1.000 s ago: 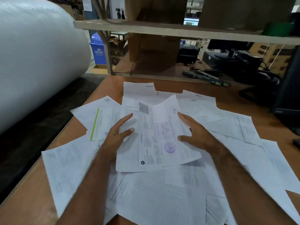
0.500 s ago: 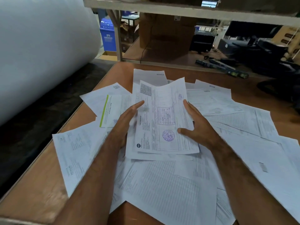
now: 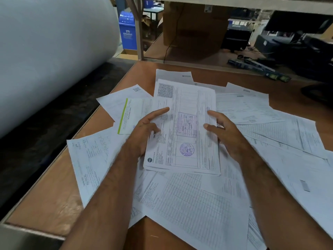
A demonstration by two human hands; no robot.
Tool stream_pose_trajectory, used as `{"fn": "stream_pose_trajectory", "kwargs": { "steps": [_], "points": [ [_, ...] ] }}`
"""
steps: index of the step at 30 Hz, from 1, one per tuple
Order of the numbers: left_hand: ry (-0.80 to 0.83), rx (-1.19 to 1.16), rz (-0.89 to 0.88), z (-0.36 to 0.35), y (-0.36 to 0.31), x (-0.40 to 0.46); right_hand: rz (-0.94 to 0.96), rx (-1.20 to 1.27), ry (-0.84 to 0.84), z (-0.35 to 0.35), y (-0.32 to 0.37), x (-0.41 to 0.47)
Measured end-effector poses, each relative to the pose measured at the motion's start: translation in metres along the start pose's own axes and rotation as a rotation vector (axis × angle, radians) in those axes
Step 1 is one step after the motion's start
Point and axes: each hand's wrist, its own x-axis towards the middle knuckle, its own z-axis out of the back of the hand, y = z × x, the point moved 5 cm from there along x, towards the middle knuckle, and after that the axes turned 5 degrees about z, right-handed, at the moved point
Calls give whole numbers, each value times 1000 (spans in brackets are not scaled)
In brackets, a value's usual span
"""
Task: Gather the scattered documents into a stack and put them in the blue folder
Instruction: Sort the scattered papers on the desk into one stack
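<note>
Dim, even indoor light; soft shadows; wide-angle edge distortion; slight blur.

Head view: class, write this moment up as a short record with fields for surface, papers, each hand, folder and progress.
surface: brown table
papers: loose sheets spread across the table, overlapping
held stack: stamped invoice on top, a few sheets beneath, between both hands
left hand: grips the stack's left edge, thumb on top
right hand: grips the stack's right edge
folder: no blue folder in view
background: large white roll at left, blue bin behind
progress: gathering begun, most sheets still scattered
</note>
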Motion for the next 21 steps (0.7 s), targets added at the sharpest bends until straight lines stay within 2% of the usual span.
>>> {"fn": "stream_pose_trajectory", "kwargs": {
  "steps": [3, 6, 7, 10, 12, 14, 16, 17, 19, 21],
  "points": [
    [2, -80, 26, 0, 0, 0, -14, 78, 89, -9, 4, 4],
    [-24, 55, -28, 0, -1, -2, 94, 69, 156, -18, 12, 6],
    [-30, 123, -66, 1, -1, -3, 150, -6, 115, -19, 14, 8],
    [-29, 208, -101, 4, 2, 0, 334, -433, -60, -26, 25, 10],
    [-51, 238, -113, 6, 5, 3, 378, -530, -61, -31, 30, 7],
    [-103, 260, -120, 10, 6, 6, 353, -512, -23, -26, 31, 0],
    [-101, 280, -125, 12, 8, 9, 259, -558, -9, -6, 29, -13],
    [-88, 286, -126, 12, 9, 9, 156, -682, 9, 9, 23, -20],
    [-83, 277, -107, 9, 7, 8, -161, -1010, 110, 42, 2, -41],
    [-97, 260, -67, 3, 3, 5, -393, -1124, 233, 62, -19, -62]
  ]
}}
